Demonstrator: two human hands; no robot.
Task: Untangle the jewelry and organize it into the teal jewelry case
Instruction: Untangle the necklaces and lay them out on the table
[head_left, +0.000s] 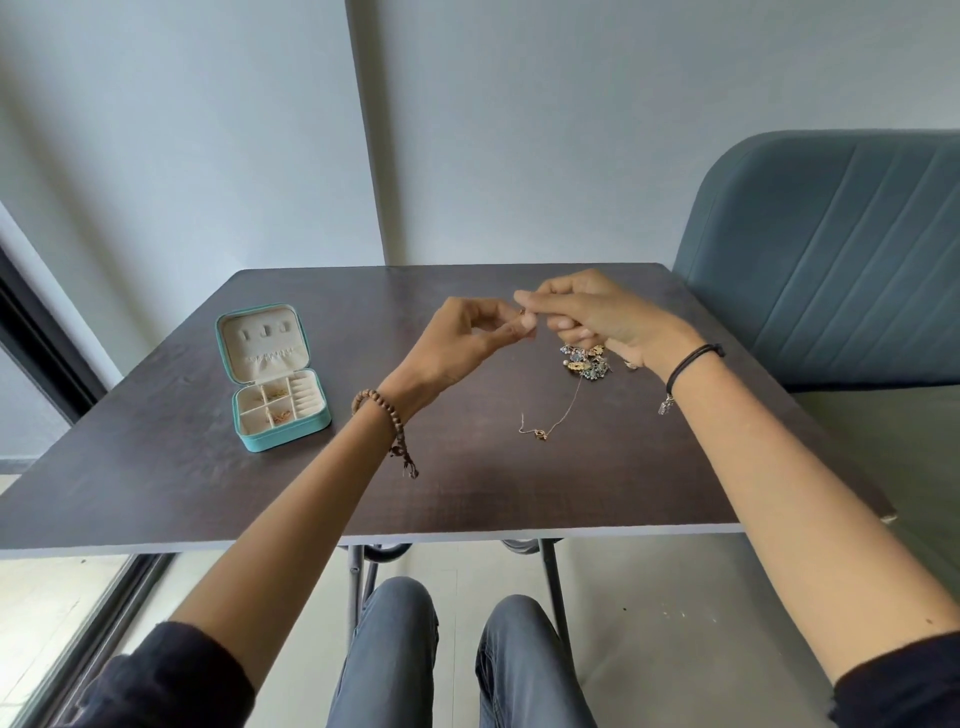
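While the left hand (464, 336) and right hand (602, 318) both pinch one small clasp (522, 310), one chain (563, 410) trails onto the desk (208, 493). One teal case (280, 410) sits open, left.

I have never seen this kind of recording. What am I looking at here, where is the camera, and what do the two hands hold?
There is no machine here: a person wears one camera on the head, so the single picture looks forward and down over their own arms. The left hand and the right hand meet above a dark table and both pinch a small piece of jewelry; it is too small to name. Under the right hand is a tangled cluster, and a thin chain runs from it to a pendant on the table. At the left stands a teal case, lid open, with a few gold pieces in its compartments.
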